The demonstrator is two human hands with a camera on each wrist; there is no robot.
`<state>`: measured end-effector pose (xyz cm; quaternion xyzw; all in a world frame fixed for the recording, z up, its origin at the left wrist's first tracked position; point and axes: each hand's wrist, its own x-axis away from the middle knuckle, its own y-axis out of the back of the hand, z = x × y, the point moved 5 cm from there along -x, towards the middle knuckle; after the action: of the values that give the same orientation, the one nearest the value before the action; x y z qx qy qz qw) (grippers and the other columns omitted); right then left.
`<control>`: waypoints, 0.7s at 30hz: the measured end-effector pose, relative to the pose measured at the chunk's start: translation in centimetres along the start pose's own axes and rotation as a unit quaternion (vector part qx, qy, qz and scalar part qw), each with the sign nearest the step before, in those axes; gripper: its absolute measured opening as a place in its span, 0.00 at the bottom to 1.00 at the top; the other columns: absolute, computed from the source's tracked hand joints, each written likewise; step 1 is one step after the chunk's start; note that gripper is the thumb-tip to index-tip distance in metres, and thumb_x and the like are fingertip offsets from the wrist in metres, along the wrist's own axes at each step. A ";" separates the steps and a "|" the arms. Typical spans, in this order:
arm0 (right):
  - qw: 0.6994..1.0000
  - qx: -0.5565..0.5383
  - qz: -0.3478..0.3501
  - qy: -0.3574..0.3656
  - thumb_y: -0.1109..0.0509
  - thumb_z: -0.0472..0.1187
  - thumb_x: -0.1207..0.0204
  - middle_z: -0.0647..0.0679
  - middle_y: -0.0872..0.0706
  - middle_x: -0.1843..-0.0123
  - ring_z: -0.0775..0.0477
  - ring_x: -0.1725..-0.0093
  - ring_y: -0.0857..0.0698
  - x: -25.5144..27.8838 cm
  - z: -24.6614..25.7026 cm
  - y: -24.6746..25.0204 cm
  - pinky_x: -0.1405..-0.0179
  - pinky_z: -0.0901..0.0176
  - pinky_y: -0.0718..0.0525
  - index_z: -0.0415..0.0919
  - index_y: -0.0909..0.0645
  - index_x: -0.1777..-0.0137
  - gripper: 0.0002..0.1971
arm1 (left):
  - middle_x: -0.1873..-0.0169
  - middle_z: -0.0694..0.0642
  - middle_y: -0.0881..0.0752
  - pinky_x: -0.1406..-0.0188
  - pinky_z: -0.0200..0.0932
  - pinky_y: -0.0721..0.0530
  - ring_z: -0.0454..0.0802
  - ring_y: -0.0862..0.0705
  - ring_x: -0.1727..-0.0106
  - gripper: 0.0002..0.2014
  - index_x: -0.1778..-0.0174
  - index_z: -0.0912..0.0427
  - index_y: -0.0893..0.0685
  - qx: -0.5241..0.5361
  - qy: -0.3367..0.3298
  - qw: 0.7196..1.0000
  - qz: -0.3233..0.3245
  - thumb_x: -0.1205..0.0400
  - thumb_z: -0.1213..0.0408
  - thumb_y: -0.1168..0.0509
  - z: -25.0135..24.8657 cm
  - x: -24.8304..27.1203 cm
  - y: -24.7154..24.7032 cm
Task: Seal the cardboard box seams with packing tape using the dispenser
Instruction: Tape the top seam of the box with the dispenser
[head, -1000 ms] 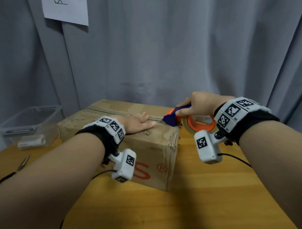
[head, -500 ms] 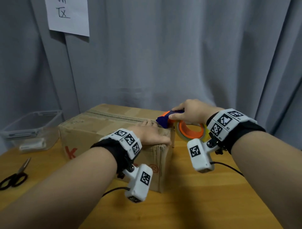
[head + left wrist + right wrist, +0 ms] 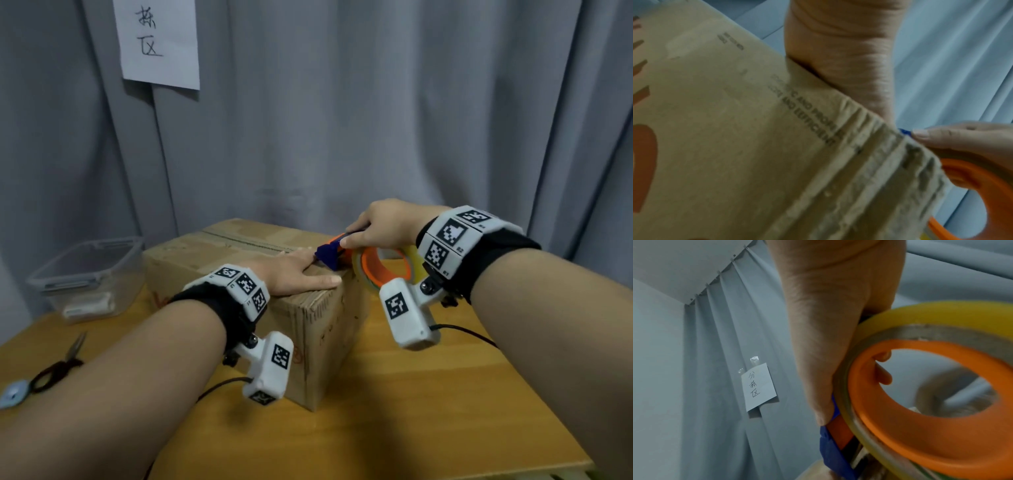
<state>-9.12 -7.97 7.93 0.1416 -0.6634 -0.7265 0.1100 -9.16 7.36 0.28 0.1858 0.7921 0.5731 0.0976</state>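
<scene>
Since a second ago our left hand (image 3: pixel 294 270) slid flat to the cardboard box (image 3: pixel 318 329) corner. Right hand (image 3: pixel 380 222) fingers wrap the light, rigid tape dispenser (image 3: pixel 373 263) at the top seam; we'd grip its frame.

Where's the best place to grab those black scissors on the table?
By the black loop handles of the scissors, coming from above. They lie flat on the table with the loops nearest the person and the blades pointing away, so fingers probably stay off the sharp end.
</scene>
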 end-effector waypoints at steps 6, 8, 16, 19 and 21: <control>0.999 0.030 -0.010 0.007 0.32 0.63 0.27 0.51 0.12 0.43 0.47 0.44 0.17 -0.1 1.6 2.1 0.39 0.48 0.18 0.55 0.14 0.39 0.21 | 0.19 0.49 0.40 0.22 0.45 0.41 0.49 0.38 0.20 0.51 0.18 0.44 0.49 0.031 0.024 0.999 0.023 0.35 0.24 0.44 0.9 -0.5 -0.5; 1.000 0.024 -0.001 0.003 0.31 0.63 0.28 0.52 0.12 0.42 0.49 0.44 0.17 0.5 0.6 1.8 0.39 0.50 0.19 0.56 0.15 0.38 0.21 | 0.20 0.48 0.38 0.22 0.47 0.40 0.49 0.38 0.20 0.53 0.18 0.44 0.46 0.031 0.023 0.999 0.023 0.38 0.22 0.45 1.1 -0.7 -0.6; 0.999 -0.048 -0.004 -0.017 0.33 0.63 0.26 0.53 0.13 0.39 0.49 0.41 0.17 2.0 -2.6 -1.2 0.36 0.51 0.20 0.60 0.17 0.37 0.20 | 0.16 0.48 0.53 0.19 0.51 0.51 0.49 0.50 0.16 0.57 0.17 0.44 0.52 -0.032 0.050 0.996 0.061 0.40 0.16 0.52 1.6 -1.3 -0.6; 0.998 -0.058 0.003 -0.016 0.34 0.64 0.26 0.55 0.15 0.36 0.50 0.38 0.19 2.2 -2.8 -1.7 0.34 0.53 0.23 0.60 0.19 0.34 0.22 | 0.16 0.50 0.54 0.18 0.52 0.55 0.49 0.55 0.16 0.45 0.17 0.45 0.53 -0.053 0.033 0.997 0.049 0.25 0.27 0.50 0.9 -1.3 -0.6; 0.998 -0.051 0.016 -0.017 0.35 0.65 0.26 0.56 0.17 0.34 0.51 0.37 0.20 2.5 -2.9 -2.2 0.37 0.57 0.25 0.61 0.23 0.30 0.24 | 0.16 0.50 0.53 0.18 0.51 0.57 0.48 0.56 0.16 0.41 0.16 0.47 0.53 -0.063 0.016 0.997 0.039 0.22 0.31 0.50 0.4 -1.5 -1.0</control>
<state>-10.40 -11.30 5.33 0.1125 -0.6295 -0.7598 0.1176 -7.86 6.81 -0.87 0.2012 0.7479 0.6283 0.0739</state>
